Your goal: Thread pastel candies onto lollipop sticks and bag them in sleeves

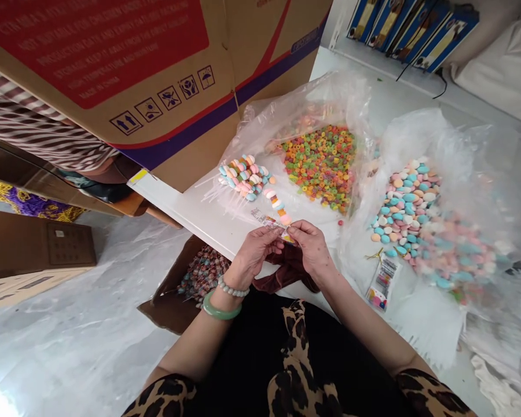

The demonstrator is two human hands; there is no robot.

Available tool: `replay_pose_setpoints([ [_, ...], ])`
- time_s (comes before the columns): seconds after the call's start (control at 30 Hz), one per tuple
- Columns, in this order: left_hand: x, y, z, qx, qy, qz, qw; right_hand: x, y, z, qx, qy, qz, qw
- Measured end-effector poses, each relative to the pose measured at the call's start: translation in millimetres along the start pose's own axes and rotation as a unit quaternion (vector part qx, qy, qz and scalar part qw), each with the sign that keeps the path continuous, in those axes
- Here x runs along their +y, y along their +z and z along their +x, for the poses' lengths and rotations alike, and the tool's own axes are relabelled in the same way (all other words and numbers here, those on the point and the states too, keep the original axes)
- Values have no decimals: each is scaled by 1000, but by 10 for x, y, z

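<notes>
My left hand (260,249) and my right hand (309,242) meet over the front of the white table, fingers pinched together. Between them is the lower end of a candy stick (276,204), threaded with pastel and orange pieces. A small printed wrapper (269,220) shows at the same end; my fingertips partly hide it. Just beyond lies a pile of similar candy sticks (245,176), their white ends pointing left. To the right, printed packets (381,289) lie near gold twist ties (375,254).
A clear bag of colourful ring candies (323,165) lies ahead. Another bag holds pastel oval candies (410,200). A large carton (191,139) blocks the left rear. An open box of finished-looking candy pieces (204,272) sits below the table edge. Blue binders (410,29) stand behind.
</notes>
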State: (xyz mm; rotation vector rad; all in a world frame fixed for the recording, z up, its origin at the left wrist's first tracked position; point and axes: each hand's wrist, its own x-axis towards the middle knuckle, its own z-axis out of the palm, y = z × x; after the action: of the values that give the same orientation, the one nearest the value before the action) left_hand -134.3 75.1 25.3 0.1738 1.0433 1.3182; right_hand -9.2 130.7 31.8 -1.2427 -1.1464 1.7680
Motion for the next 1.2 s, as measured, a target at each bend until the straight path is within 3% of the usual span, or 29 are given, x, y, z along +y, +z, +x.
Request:
replay_pose_setpoints([
  [0.13, -18, -33, 95, 49, -1, -76, 996, -77, -86, 29, -4, -16, -9, 1000],
  [0.3, 88, -136, 173, 113, -32, -192, 974, -129, -382, -171, 36, -117, -129, 984],
  [0.43, 168, -186, 195, 125, -40, -228, 965, -16, -526, -400, 48, -188, -242, 951],
  [0.63, 151, -170, 199, 83, -26, -235, 968, 33, -463, -474, 24, -305, -335, 892],
  [0.77, 142, -170, 159, 63, -16, -225, 972, 25, -449, -443, 40, -370, -408, 834],
  [0.93, 127, -203, 131, 46, 48, -177, 982, 41, -471, -452, 79, -473, -532, 697],
  [1.0, 120, -219, 139, 41, 94, -155, 983, 46, -485, -464, 73, -487, -563, 664],
  [1.1, 125, -239, 153, 47, 147, -141, 978, 39, -501, -476, 45, -481, -558, 675],
  [1.2, 148, -261, 152, 46, 157, -115, 980, -6, -500, -465, 11, -437, -483, 759],
])
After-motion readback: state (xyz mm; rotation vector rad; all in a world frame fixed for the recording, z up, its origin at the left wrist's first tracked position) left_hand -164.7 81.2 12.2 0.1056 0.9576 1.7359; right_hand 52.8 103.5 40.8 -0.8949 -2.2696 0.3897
